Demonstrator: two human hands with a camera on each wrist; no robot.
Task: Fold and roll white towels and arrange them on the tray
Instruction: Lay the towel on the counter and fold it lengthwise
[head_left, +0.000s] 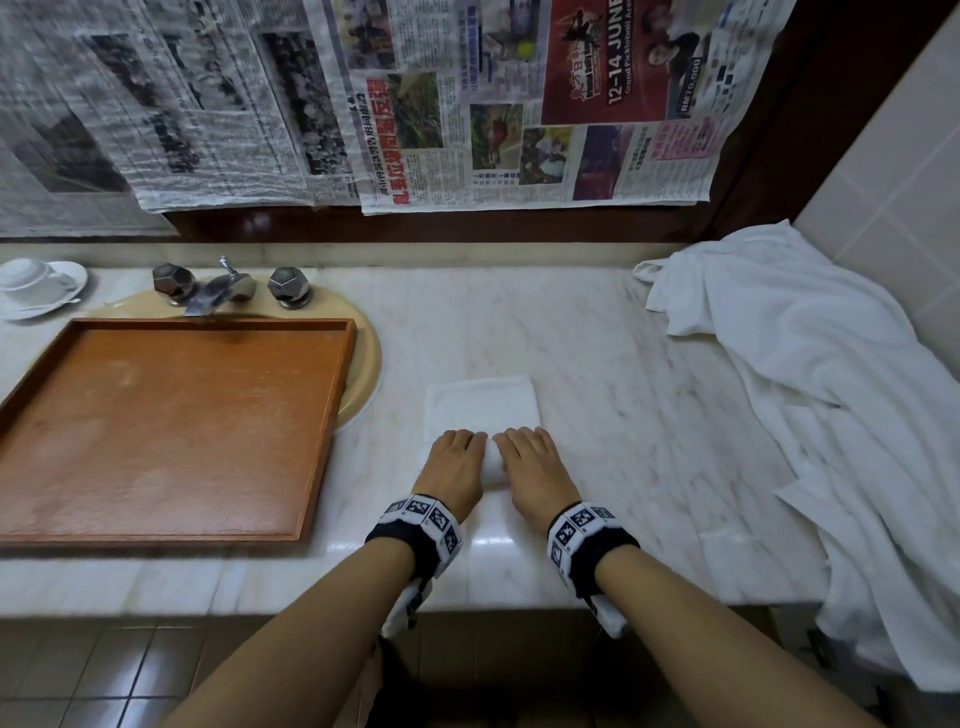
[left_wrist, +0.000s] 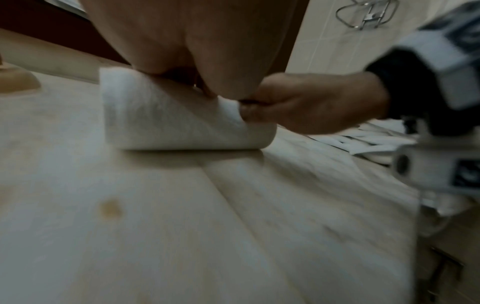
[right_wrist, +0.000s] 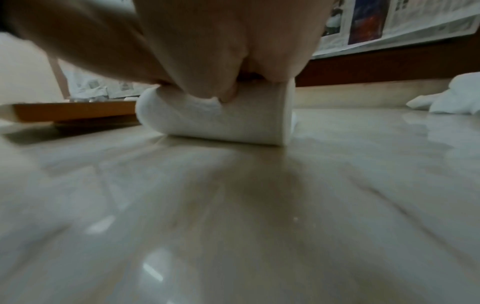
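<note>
A small white towel (head_left: 480, 402) lies on the marble counter (head_left: 623, 364), its near end wound into a roll (head_left: 493, 466). My left hand (head_left: 456, 460) and right hand (head_left: 529, 460) sit side by side on the roll, fingers curled over its top. In the left wrist view the roll (left_wrist: 182, 125) lies under my left hand (left_wrist: 197, 45), thumb tucked against it, and my right hand (left_wrist: 317, 102) grips its far end. In the right wrist view my right hand (right_wrist: 223, 45) pinches the roll (right_wrist: 223, 121). The wooden tray (head_left: 156, 426) lies to the left, over the sink.
A heap of loose white towels (head_left: 810, 395) covers the counter's right end and hangs over the front edge. Behind the tray are a chrome faucet (head_left: 218, 286) and a cup on a saucer (head_left: 36, 283). Newspaper sheets (head_left: 415, 104) hang on the back wall.
</note>
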